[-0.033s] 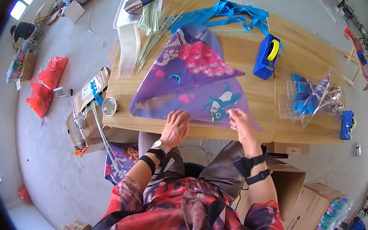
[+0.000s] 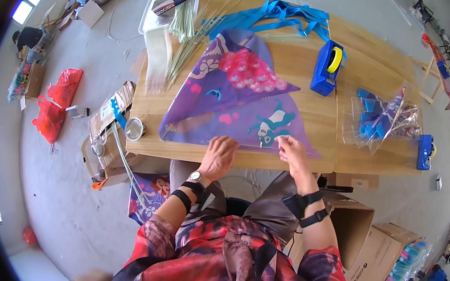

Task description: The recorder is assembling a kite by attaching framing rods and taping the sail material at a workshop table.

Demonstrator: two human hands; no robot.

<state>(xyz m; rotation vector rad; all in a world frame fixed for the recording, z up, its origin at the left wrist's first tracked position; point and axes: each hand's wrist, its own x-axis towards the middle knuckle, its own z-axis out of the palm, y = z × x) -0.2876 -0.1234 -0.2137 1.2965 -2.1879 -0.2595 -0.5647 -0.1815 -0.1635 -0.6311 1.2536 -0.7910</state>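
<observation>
A purple printed fabric piece [image 2: 239, 117], shaped like a kite sail with a pink cluster and a teal figure, lies on the wooden table [image 2: 315, 128]. Its upper part is folded over. My left hand [image 2: 219, 158] is closed at the near hem, fingers curled down onto the fabric's edge. To its right, my right hand [image 2: 294, 155] is held in a pinch over the same hem, below the teal figure. What sits between its fingertips is too small to make out. A thin pale line, perhaps a rod, runs along the hem between both hands.
Blue ribbon strips [image 2: 272, 19] and thin pale sticks [image 2: 190, 53] lie at the back. A blue tape dispenser [image 2: 326, 69] stands right of the fabric. Clear-wrapped folded pieces [image 2: 385, 120] and a second dispenser [image 2: 425, 152] are farther right. A round metal tin [image 2: 134, 129] sits at the left edge.
My left hand has slid slightly to the right along the hem. My right hand has shifted a little left and nearer to me, its fingers still pinched.
</observation>
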